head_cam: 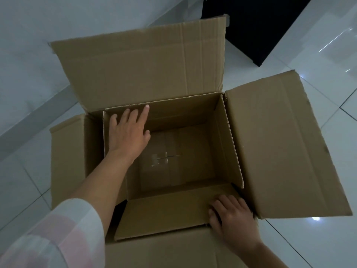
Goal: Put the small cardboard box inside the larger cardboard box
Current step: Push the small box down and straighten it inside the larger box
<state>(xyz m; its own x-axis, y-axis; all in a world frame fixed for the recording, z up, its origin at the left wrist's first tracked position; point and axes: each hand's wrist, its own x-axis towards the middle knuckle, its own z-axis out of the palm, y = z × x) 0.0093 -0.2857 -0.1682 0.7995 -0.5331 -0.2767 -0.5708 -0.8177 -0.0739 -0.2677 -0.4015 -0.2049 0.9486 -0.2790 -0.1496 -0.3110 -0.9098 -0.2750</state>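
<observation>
The larger cardboard box (280, 144) stands on the floor with all its flaps spread outward. The small cardboard box (228, 136) sits inside it, open at the top, with tape visible on its bottom. My left hand (127, 132) reaches in with spread fingers laid flat against the small box's far left wall, holding nothing. My right hand (229, 215) is at the near right corner. Its fingers are wrapped over the right end of the small box's near flap, and the thumb is hidden.
White glossy floor tiles (328, 55) surround the box. A dark piece of furniture (257, 26) stands at the far right behind the box. A pale wall or step runs along the left. My left sleeve is pink and white.
</observation>
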